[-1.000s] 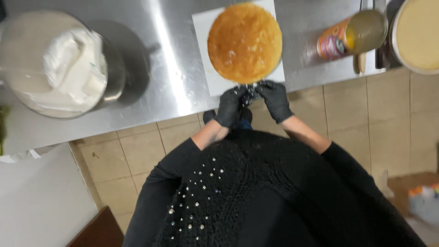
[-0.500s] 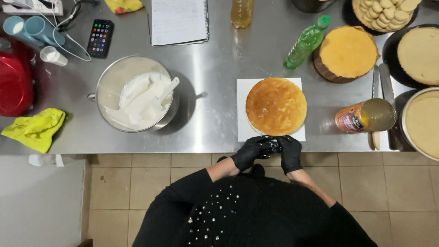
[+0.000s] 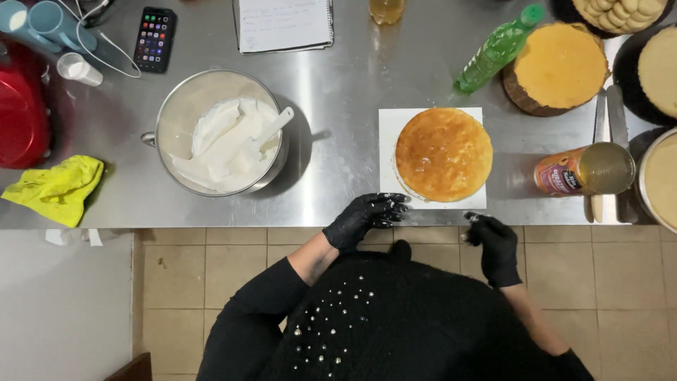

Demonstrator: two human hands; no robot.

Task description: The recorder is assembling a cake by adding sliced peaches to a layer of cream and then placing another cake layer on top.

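A round golden sponge cake (image 3: 443, 154) lies on a white square board (image 3: 389, 127) near the front edge of a steel table (image 3: 352, 85). My left hand (image 3: 365, 217), in a black glove flecked with white, has its fingers spread at the board's near left corner and holds nothing. My right hand (image 3: 491, 243), also gloved in black, hangs off the table edge below the board's near right corner, fingers loosely curled and empty. To the left stands a metal bowl (image 3: 220, 134) of white cream with a white spatula (image 3: 271, 129) in it.
An opened tin can (image 3: 584, 170) lies right of the board, beside two knives (image 3: 610, 127). A green bottle (image 3: 498, 51), more cake rounds (image 3: 559, 65), a notebook (image 3: 284, 25), a phone (image 3: 154, 39), a yellow cloth (image 3: 55, 189) and a red container (image 3: 20, 113) ring the table.
My hands were joined together at the table edge below the cake; they have now parted, left to the board's corner, right off to the side. The view shifted and widened.
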